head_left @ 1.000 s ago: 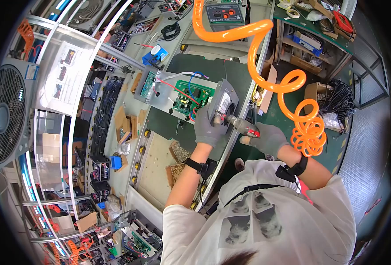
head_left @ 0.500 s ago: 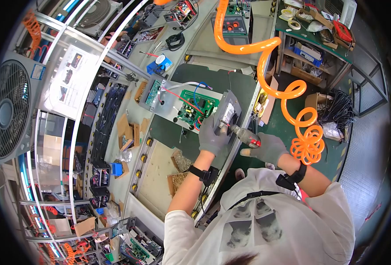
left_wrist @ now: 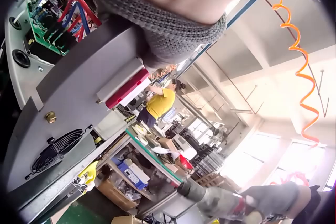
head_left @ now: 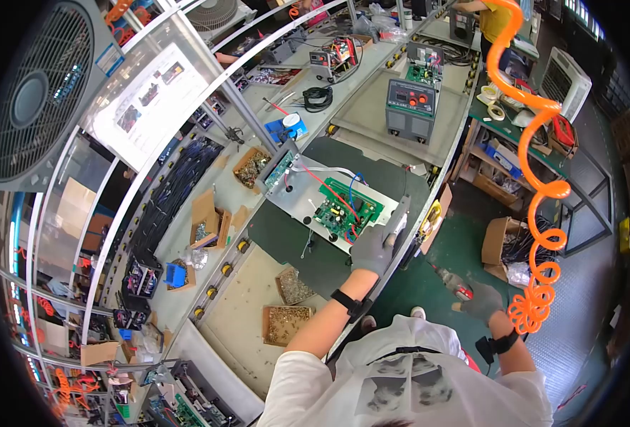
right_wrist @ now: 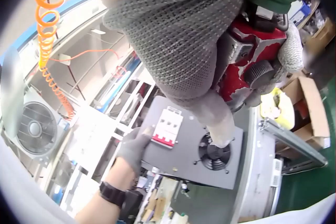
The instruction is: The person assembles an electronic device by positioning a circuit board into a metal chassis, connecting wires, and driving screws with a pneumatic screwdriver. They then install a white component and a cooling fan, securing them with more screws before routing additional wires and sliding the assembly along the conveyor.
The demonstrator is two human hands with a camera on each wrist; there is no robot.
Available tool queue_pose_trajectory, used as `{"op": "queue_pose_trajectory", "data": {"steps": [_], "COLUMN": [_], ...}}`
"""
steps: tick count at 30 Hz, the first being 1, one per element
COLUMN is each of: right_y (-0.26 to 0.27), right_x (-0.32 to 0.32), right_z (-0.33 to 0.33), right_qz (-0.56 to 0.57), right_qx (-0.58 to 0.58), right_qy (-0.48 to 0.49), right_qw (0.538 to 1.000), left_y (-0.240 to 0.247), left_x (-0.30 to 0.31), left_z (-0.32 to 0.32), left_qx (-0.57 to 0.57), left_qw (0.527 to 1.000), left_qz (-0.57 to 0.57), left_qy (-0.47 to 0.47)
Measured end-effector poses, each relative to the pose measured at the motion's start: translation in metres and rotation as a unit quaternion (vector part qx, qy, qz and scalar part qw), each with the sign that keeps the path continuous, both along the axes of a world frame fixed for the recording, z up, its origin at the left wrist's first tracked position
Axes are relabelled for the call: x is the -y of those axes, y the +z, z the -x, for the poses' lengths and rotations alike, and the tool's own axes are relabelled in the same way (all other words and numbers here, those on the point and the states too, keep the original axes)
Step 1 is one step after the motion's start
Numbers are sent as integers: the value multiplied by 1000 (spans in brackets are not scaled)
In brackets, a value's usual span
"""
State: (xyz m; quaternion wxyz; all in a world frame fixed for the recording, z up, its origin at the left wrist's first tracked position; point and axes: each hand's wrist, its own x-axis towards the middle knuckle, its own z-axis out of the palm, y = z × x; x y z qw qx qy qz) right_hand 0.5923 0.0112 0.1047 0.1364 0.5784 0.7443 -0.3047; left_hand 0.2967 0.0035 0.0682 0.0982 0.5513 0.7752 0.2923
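Observation:
My gloved left hand [head_left: 373, 252] grips the edge of a grey metal panel [right_wrist: 184, 163], right beside a white circuit breaker with a red strip [right_wrist: 167, 127]. A black fan grille [right_wrist: 214, 153] sits on the same panel, which stands nearly edge-on in the head view. Behind it lies a metal chassis plate [head_left: 297, 203] bearing a green circuit board [head_left: 343, 206] with red, blue and white wires. My gloved right hand [head_left: 484, 302] holds a worn red and grey power screwdriver [head_left: 456, 285], apart from the panel and out past the bench edge.
An orange coiled hose [head_left: 542, 188] hangs on the right. Two boxes of small screws, one a cardboard tray [head_left: 286, 326], lie on the near bench. A finished-looking grey machine [head_left: 411, 107] stands farther along the line. A person in yellow [left_wrist: 161, 103] is at the far end.
My right hand has drawn the screwdriver back from the panel, to the right. My left hand stays at the panel, now seen more edge-on. The head view has swung, showing more of the line ahead.

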Motion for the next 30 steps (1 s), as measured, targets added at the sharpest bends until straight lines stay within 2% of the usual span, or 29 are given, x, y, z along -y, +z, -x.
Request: {"op": "queue_pose_trajectory", "data": {"steps": [4, 8, 13, 16, 18, 22, 24, 25, 27, 29, 30], "right_y": [-12, -52, -104, -139, -167, -190, -222, -234, -244, -241, -236], "right_x": [14, 13, -35, -85, -123, -180, -202, -213, -229, -233, -233], "right_z": [1, 8, 25, 48, 67, 97, 110, 117, 138, 149, 156], "right_qz": [4, 55, 74, 69, 83, 115, 134, 140, 131, 118, 153], "right_qx": [71, 153, 188, 248, 315, 264, 282, 279, 203, 222, 245], "right_qy": [-18, -17, 31, 84, 271, 351, 291, 303, 500, 496, 458], "right_qw": [997, 987, 979, 963, 906, 891, 904, 900, 832, 831, 841], "left_y": [8, 5, 3, -6, -6, 1, 5, 6, 8, 10, 10], "left_x": [2, 2, 2, 0, 1, 2, 4, 5, 5, 4, 4], "left_z": [1, -2, 1, 1, 1, 0, -2, -3, -2, -2, -3], "left_qx": [5, -3, -12, -5, -2, 24, 48, 46, 47, 54, 51], "left_qw": [999, 1000, 999, 999, 1000, 1000, 999, 999, 998, 998, 998], "left_qz": [27, 24, 15, 6, 7, 5, 6, 15, 30, 42, 41], "left_qy": [-17, -19, -36, -35, -29, -14, -6, 4, -15, -10, -7]}}
